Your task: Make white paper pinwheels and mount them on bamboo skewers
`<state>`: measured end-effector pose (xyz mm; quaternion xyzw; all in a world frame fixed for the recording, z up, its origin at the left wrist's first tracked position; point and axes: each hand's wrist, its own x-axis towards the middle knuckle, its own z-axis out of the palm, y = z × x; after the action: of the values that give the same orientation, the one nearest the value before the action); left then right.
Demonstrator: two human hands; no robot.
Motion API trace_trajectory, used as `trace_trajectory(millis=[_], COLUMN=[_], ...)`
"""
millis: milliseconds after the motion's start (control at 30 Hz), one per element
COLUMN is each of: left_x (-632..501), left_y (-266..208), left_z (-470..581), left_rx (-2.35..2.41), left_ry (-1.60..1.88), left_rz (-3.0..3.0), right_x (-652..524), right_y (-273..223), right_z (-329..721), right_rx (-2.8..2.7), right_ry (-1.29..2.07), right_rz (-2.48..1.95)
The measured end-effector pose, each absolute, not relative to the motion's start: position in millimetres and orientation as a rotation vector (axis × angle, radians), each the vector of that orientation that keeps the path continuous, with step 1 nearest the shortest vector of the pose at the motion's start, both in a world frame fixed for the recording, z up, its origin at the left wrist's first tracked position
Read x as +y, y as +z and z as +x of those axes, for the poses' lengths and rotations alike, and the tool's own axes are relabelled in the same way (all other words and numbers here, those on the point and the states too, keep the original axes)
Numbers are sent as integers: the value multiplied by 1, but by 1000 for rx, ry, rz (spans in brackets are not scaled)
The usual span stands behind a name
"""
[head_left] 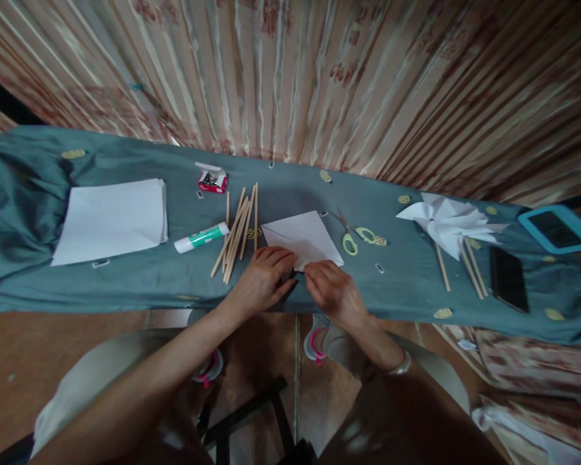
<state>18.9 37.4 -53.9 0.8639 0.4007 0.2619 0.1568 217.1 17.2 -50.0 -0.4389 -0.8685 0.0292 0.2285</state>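
Observation:
A white sheet of paper [307,232] lies at a slant on the cloth in front of me, with a crease line on it. My left hand [270,274] has its fingers curled over the near left edge of the sheet, thumb underneath or beside it. At the near corner my right hand [334,289] is closed in a pinch on the paper, close to the left fingertips. Just right of the sheet lie open scissors [352,234] with yellow-green handles. A loose pile of wooden sticks [237,236] is to the left.
Farther left are a glue stick [202,237], an open red box [213,179] of small metal pieces and a paper stack [113,216]. Paper pinwheels [448,223] on sticks, a dark phone [508,278] and a blue-framed tablet [559,229] lie right. A curtain [281,77] hangs behind.

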Motion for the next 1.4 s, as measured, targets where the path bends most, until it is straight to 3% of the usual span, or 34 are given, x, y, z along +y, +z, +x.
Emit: trace_trajectory(millis=[267,833,1400], left_x=[36,35,37], left_y=[-56,-54,-58], left_z=[30,38,39], left_rx=[980,1027,1167], left_ry=[891,868,862], left_rz=[2255,2138,2135], right_x=[10,8,9], right_y=[-41,-48,-44], right_z=[233,224,219], right_rx=[-2099,-1734,-1748], right_ry=[558,895,770], right_rz=[-1360,-1495,-1597])
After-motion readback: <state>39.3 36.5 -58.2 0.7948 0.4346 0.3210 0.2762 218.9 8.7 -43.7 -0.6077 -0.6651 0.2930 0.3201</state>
